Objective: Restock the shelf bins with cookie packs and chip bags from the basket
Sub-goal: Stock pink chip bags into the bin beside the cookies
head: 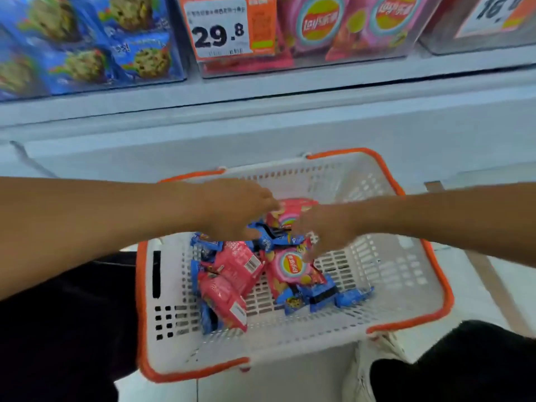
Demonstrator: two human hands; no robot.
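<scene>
Now both hands reach into basket [377, 320] at centre frame. Left hand [237, 210] over blue cookie packs [272, 237], right hand [322, 232] over chip bag [293, 266]; grips blurred, cannot tell. Pinch by edges, avoid crushing.

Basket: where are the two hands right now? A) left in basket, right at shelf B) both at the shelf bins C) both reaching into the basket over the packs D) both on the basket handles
C: the left hand and right hand are both down inside the basket, over the pink chip bags and blue cookie packs.

Both forearms reach inward, left hand [235, 210] and right hand [324, 230] lowered close together, fingers blurred.
</scene>
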